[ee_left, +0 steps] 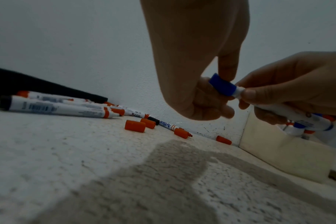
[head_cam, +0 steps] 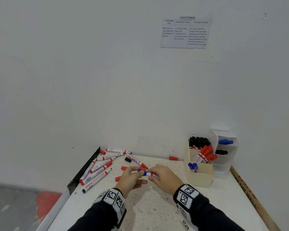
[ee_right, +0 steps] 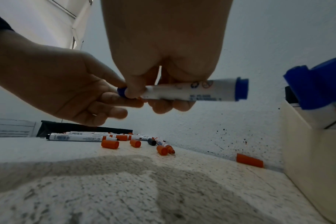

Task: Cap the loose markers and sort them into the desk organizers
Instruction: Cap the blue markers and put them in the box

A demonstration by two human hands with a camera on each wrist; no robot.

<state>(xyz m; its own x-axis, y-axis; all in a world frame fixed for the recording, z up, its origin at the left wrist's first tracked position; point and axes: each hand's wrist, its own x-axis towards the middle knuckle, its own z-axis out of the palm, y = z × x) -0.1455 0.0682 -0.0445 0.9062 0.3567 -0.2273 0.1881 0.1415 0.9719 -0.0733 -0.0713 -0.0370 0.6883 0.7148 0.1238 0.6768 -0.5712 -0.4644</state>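
White-barrelled marker with blue end plug (ee_right: 192, 91) is in my hands, held level above the counter (head_cam: 148, 210), in front of the organizers. Its blue plastic cap (ee_left: 222, 86) sits on the tip end; can't tell if it's fully seated.

My left hand (head_cam: 132, 178) pinches the cap between thumb and index finger, other fingers loosely curled below. My right hand (head_cam: 165, 178) grips the barrel, fingers (ee_left: 248, 94) wrapped around it just behind the cap, thumb on top.

On the counter beyond my hands: loose orange plastic caps (ee_right: 110, 144), one more orange cap (head_cam: 173, 158) near the wall, well apart from the rest, and a small black cap (head_cam: 128, 159). Uncapped white markers with red bands (head_cam: 97, 170) lie in a loose pile at the left edge, next to a dark strip along the counter's side.

On the right, a cream cardboard organizer (head_cam: 202, 179) stands against the wall: black-capped markers in the back compartment, red-capped ones (head_cam: 205, 155) leaning in the middle, blue-capped markers (head_cam: 193, 166) at the front. Just beside it, a white tiered holder (head_cam: 223, 167) has one blue marker on an upper tier and one black below.

Printed sheet (head_cam: 184, 33) on the wall above; text too small to read.
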